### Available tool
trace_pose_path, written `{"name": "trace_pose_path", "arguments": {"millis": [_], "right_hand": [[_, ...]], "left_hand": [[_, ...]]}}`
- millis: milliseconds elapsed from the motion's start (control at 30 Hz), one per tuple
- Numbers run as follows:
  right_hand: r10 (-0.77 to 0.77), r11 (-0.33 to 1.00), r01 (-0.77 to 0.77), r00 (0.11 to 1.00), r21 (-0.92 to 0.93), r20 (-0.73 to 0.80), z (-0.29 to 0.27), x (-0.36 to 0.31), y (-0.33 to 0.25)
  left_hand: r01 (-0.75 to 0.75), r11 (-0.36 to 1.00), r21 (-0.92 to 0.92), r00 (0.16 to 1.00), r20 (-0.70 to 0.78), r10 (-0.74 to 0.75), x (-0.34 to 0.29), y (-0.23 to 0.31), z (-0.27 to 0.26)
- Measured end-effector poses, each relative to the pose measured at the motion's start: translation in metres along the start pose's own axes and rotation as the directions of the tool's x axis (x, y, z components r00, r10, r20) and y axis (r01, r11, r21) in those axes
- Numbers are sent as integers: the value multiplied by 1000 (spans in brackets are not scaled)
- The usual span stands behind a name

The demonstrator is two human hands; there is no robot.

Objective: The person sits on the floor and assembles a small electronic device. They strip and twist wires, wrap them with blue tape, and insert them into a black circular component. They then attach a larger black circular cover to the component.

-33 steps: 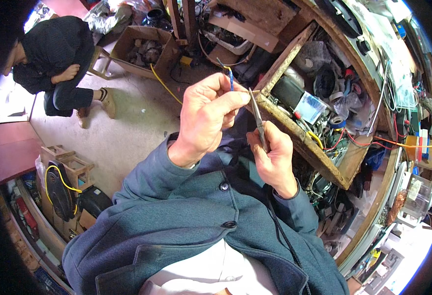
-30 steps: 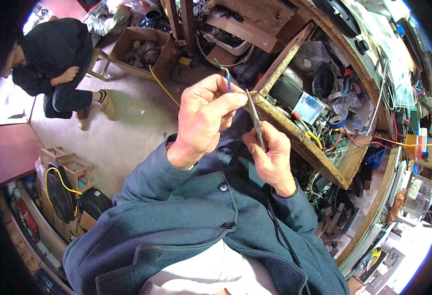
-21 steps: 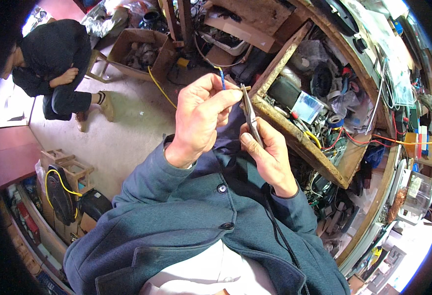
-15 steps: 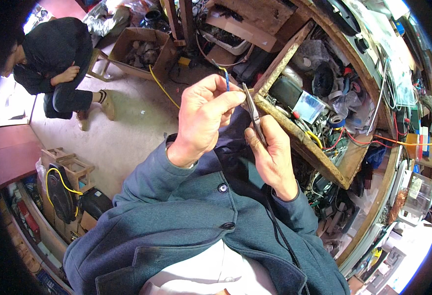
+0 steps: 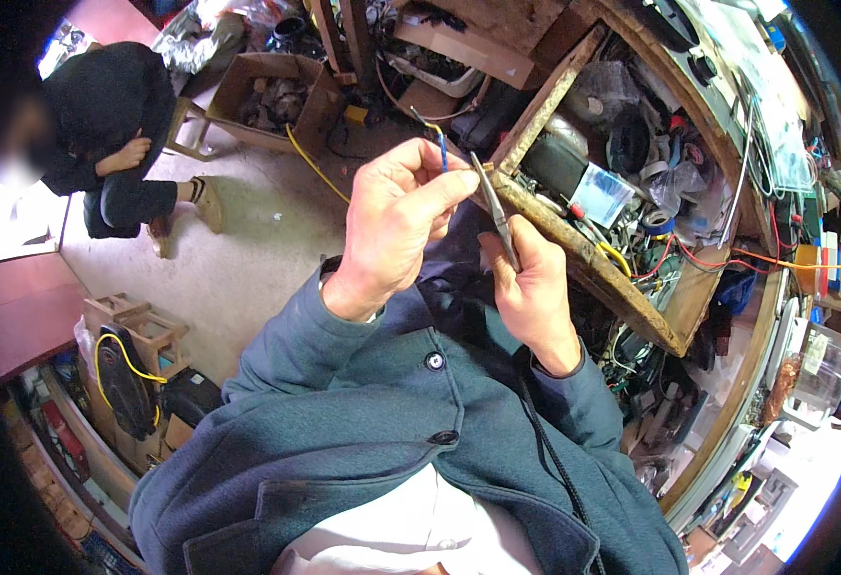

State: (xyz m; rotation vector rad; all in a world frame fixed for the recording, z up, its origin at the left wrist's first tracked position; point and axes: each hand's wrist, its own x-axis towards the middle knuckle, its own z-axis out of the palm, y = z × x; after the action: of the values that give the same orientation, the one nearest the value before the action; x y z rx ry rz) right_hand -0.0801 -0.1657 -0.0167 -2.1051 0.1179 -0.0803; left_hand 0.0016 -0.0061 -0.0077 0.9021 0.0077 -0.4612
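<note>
Between the thumb and fingers of my left hand [image 5: 387,220] is a thin wire [image 5: 443,153], blue near the grip and yellow higher up, with its bent end pointing up and away. My right hand [image 5: 535,287] is closed around a pair of long-nose pliers [image 5: 496,211], jaws pointing up. The pliers' tips are close beside my left thumb tip. A small brass-coloured bit [image 5: 486,168] shows at the jaws; whether they grip it I cannot tell. The lower part of the wire is hidden by my left fingers.
A worn wooden drawer frame [image 5: 593,273] full of cables, tape rolls and tools lies right of my hands. A person in dark clothes [image 5: 104,115] sits at far left. A cardboard box [image 5: 267,72] stands on the floor ahead, a small wooden stool [image 5: 138,331] at lower left.
My right hand and the pliers have shifted slightly up, and the pliers' tips now sit a little past my left thumb. My left hand keeps the wire in nearly the same place.
</note>
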Motion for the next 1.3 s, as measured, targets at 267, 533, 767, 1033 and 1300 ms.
{"name": "trace_pose_path", "arguments": {"millis": [267,533,767,1033,1300], "right_hand": [[98,979,-113,990,167,99,-8,1,-6],[115,966,-147,981,214,158,-12,-2,-2],[65,947,-123,978,298,198,-12,-5,15],[-168,986,166,984,35,62,-11,-1,-6],[-307,937,302,952,-176,-7,-10,-3,-9]], "left_hand": [[-8,999,38,1000,19,8,3,-2,-5],[-69,951,302,996,-26,81,2,-4,-8],[71,993,-92,997,-18,-73,7,0,-9],[255,947,-195,965,109,-237,5,22,-13],[306,921,-241,949,151,-276,4,23,-18]]}}
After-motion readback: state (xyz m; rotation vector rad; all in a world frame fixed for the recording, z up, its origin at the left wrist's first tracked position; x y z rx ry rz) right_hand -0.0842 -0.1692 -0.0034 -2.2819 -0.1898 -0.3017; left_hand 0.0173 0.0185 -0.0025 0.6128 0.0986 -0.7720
